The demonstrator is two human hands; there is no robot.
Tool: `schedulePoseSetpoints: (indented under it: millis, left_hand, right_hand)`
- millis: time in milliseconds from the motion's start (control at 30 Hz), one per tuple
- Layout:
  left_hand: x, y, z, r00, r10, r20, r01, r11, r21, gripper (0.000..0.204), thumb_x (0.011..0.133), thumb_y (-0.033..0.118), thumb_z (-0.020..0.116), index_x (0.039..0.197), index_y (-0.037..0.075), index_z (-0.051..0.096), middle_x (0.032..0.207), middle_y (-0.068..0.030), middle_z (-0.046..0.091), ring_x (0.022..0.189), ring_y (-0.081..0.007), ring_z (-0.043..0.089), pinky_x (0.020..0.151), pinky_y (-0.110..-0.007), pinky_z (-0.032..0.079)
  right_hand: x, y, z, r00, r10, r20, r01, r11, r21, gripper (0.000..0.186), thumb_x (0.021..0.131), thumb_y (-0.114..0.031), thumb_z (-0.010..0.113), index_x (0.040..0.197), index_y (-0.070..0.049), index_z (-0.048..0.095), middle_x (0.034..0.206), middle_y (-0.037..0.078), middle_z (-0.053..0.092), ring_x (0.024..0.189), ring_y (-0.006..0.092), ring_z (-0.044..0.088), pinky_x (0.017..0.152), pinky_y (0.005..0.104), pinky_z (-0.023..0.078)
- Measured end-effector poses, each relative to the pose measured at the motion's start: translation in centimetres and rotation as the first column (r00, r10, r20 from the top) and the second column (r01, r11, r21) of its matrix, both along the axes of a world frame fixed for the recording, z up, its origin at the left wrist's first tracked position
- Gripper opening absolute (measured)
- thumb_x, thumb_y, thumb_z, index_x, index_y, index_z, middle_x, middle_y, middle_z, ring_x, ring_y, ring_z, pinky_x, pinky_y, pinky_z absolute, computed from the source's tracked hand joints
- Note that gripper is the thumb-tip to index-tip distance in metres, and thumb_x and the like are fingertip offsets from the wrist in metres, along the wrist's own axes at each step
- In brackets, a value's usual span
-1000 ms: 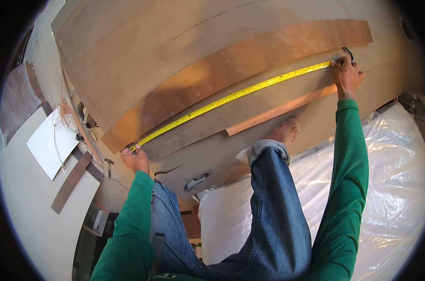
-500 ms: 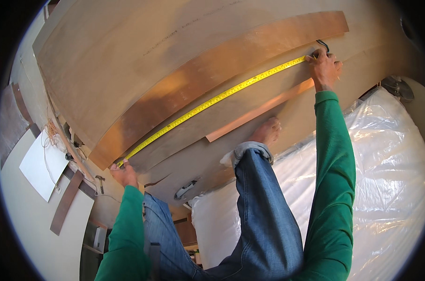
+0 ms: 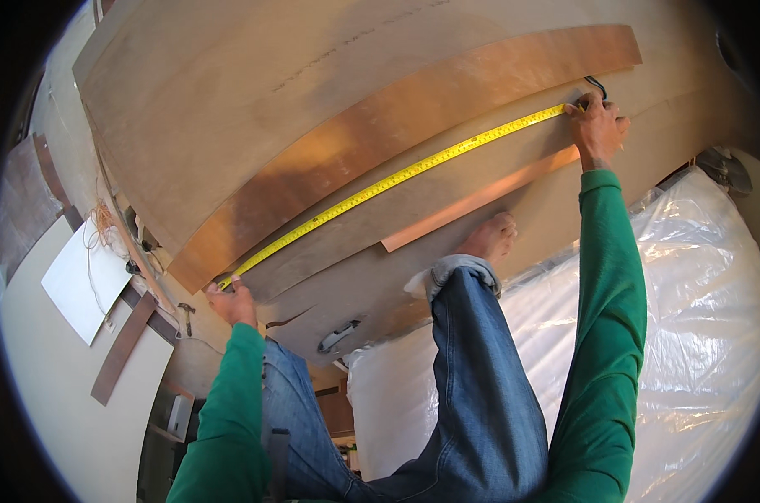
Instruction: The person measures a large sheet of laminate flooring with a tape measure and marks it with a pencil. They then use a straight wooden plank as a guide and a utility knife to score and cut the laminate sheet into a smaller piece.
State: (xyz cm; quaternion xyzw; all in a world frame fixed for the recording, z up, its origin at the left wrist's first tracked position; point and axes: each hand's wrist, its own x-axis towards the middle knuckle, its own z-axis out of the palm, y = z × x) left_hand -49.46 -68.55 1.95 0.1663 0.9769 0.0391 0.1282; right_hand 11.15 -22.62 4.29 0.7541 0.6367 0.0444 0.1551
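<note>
A yellow tape measure [image 3: 396, 174] is drawn out along the near edge of a long brown laminate strip [image 3: 380, 105]. At the tape's left end, my left hand [image 3: 233, 303] pinches the blade close to the strip's left corner. My right hand [image 3: 599, 130] is closed around the tape's case at the far right, below the strip's right end; the case is mostly hidden by the fingers, and a dark strap loop [image 3: 596, 84] sticks out above. Nearer to me, a narrower copper-toned strip [image 3: 480, 199] lies roughly parallel to the tape.
Everything lies on a large brown sheet [image 3: 195, 126]. My bare foot [image 3: 490, 237] rests on it beside a utility knife [image 3: 338, 337]. Plastic-wrapped white bulk [image 3: 690, 318] stands at right. A hammer [image 3: 186, 317], a white sheet [image 3: 82, 281] and a brown offcut [image 3: 124, 350] are at left.
The whole view has shifted slightly, so things sit a little to the right. Both hands keep their hold on the tape measure, which stays stretched along the strip.
</note>
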Motion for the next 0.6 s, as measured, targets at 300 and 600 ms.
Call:
schedulePoseSetpoints:
  millis: [300,600]
  left_hand:
    - [0.7,0.3,-0.2,0.998,-0.045,-0.033,0.045,0.999,0.012,0.067,0.09,0.025,0.08,0.137,-0.011,0.047,0.133,-0.0309,0.056,0.122,-0.0438,0.057,0.108,-0.048,0.045]
    - [0.0,-0.5,-0.1,0.996,-0.093,0.003,0.093,0.991,-0.097,0.081,0.092,0.037,0.079,0.143,-0.014,0.044,0.144,-0.035,0.051,0.135,-0.0465,0.05,0.115,-0.049,0.041]
  right_hand:
    - [0.5,-0.1,0.0,0.999,0.035,0.009,-0.035,0.999,0.037,0.038,0.087,-0.052,0.078,0.113,-0.025,0.074,0.125,0.013,0.067,0.123,0.044,0.052,0.106,0.0549,0.04]
    - [-1.1,-0.5,0.6,1.0,0.024,-0.02,-0.023,0.997,0.068,0.037,0.087,-0.052,0.078,0.109,-0.023,0.075,0.122,0.014,0.065,0.121,0.0457,0.05,0.1,0.0555,0.043]
